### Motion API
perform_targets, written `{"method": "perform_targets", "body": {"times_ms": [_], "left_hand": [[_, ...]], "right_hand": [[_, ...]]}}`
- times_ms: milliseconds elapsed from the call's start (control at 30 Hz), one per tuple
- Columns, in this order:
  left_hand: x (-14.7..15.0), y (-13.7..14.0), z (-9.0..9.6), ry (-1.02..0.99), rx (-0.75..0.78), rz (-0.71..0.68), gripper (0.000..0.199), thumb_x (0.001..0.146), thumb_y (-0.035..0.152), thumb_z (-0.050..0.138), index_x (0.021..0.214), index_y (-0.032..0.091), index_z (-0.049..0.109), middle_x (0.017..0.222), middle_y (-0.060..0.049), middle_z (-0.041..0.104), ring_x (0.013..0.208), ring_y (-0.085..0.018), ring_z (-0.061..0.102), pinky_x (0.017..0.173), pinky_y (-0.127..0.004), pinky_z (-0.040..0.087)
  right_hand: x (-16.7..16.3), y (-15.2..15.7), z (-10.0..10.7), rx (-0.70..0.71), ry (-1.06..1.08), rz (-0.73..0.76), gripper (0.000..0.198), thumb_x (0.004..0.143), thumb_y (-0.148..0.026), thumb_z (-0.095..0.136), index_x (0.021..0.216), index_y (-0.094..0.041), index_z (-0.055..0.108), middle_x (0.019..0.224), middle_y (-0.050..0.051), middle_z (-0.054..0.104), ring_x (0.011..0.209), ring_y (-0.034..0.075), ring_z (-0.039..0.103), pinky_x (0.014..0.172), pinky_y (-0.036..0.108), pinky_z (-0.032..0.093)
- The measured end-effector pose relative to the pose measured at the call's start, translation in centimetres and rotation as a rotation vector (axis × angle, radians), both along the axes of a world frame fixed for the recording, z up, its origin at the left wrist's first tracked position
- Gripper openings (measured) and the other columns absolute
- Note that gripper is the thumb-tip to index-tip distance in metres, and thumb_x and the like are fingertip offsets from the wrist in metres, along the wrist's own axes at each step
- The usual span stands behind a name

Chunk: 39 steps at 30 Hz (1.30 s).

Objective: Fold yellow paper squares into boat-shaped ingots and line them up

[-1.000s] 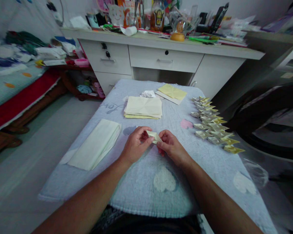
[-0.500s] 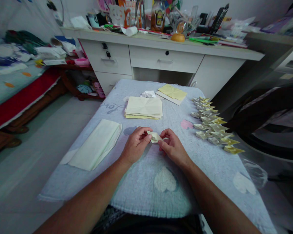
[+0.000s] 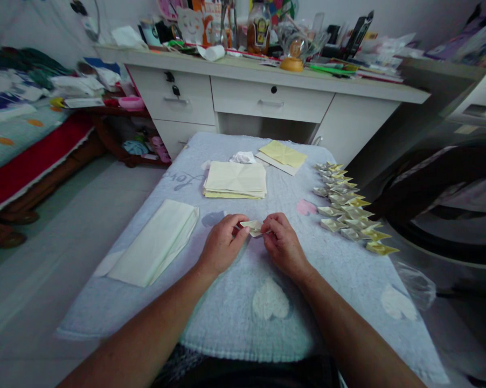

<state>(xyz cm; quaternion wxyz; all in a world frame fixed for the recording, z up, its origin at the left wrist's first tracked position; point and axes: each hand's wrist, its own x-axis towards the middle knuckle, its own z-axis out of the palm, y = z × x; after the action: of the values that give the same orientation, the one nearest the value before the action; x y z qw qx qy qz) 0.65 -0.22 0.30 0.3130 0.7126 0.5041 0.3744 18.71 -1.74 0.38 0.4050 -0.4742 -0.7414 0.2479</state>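
Note:
Between my two hands is a small pale folded paper boat, held above the cloth near the middle of the table. My left hand pinches its left end between thumb and fingers. At the other end, my right hand has its fingertips closed on the paper. Beyond them lies a stack of cream and yellow paper sheets. Rows of finished-looking paper boats in white and yellow stand along the table's right side.
A blue patterned cloth covers the table. On its left lies a folded pale paper bundle. Behind the stack are crumpled white paper and yellow sheets. A cluttered white desk stands beyond, with a bed at left.
My right hand has turned, its fingers now closer together at the boat's right end. The boat lies more level between my hands. The whole view has shifted slightly.

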Motion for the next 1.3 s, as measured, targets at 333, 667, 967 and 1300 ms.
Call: {"method": "perform_targets", "body": {"times_ms": [333,667,967,1300], "left_hand": [[0.3,0.0,0.1,0.065,0.077,-0.094,0.021,0.08,0.012,0.06,0.098,0.021,0.066,0.099,-0.003,0.059,0.097,-0.018,0.06,0.082,-0.03,0.051],[0.4,0.0,0.1,0.084,0.074,-0.107,0.014,0.08,0.012,0.06,0.087,0.021,0.069,0.093,-0.004,0.059,0.093,-0.017,0.06,0.078,-0.028,0.051],[0.9,0.2,0.0,0.149,0.105,-0.077,0.013,0.082,0.012,0.056,0.077,0.019,0.066,0.088,-0.003,0.06,0.087,-0.017,0.059,0.077,-0.029,0.047],[1.6,0.1,-0.1,0.205,0.13,-0.005,0.012,0.082,0.012,0.054,0.075,0.019,0.06,0.082,-0.002,0.058,0.084,-0.017,0.058,0.075,-0.029,0.046]], "right_hand": [[0.5,0.5,-0.4,-0.013,-0.109,0.077,0.029,0.072,0.002,0.044,0.086,-0.02,0.057,0.088,0.004,0.055,0.087,0.019,0.052,0.08,0.031,0.042],[0.5,0.3,0.1,-0.044,-0.075,0.066,0.032,0.069,0.003,0.047,0.087,-0.021,0.057,0.095,0.005,0.052,0.093,0.019,0.052,0.083,0.032,0.044],[0.7,0.4,-0.2,-0.035,-0.106,0.088,0.028,0.07,0.003,0.048,0.081,-0.02,0.06,0.095,0.004,0.051,0.092,0.018,0.051,0.084,0.032,0.044],[1.0,0.3,0.2,-0.077,-0.117,0.137,0.028,0.068,0.003,0.047,0.08,-0.02,0.057,0.096,0.004,0.051,0.092,0.017,0.051,0.085,0.031,0.044]]}}
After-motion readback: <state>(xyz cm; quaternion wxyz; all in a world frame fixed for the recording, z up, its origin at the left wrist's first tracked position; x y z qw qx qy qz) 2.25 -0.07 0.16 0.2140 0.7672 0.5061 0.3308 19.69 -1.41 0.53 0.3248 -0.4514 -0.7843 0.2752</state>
